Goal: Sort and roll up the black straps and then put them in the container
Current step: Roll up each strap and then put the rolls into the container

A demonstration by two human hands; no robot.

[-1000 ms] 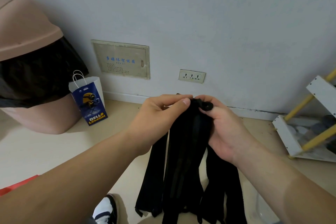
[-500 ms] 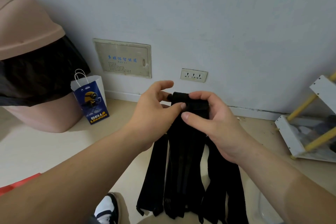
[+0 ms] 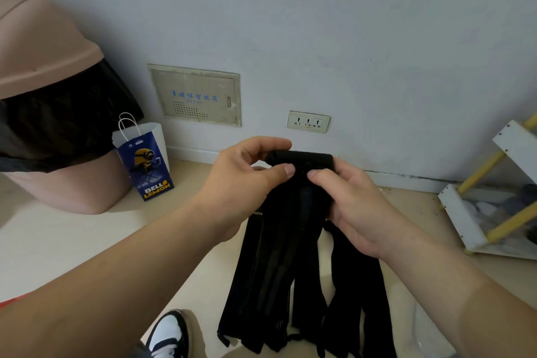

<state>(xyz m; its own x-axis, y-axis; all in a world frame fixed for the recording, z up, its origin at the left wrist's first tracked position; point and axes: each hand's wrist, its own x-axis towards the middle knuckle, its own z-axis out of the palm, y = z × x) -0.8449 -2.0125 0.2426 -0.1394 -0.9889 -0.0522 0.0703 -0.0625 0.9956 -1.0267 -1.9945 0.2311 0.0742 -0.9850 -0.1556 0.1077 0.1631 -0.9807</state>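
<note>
Several long black straps (image 3: 276, 270) hang together in front of me, their top ends turned over into a short roll (image 3: 305, 158). My left hand (image 3: 247, 180) pinches the roll's left end between thumb and forefinger. My right hand (image 3: 354, 200) grips the right side, thumb pressed on the front of the bundle. The loose lower ends dangle near the floor. A clear container's rim (image 3: 430, 337) shows faintly at the bottom right, mostly hidden by my right forearm.
A pink swing-lid bin (image 3: 43, 96) with a black liner stands at the left. Beside it is a blue and white paper bag (image 3: 145, 160). A white and yellow rack (image 3: 494, 197) is at the right. My shoe (image 3: 168, 334) is below. The wall carries a socket (image 3: 308, 121).
The top of the bundle has been turned over further into a wider roll. My hands have shifted: both thumbs now pinch the front of the roll. The strap ends hang slightly higher.
</note>
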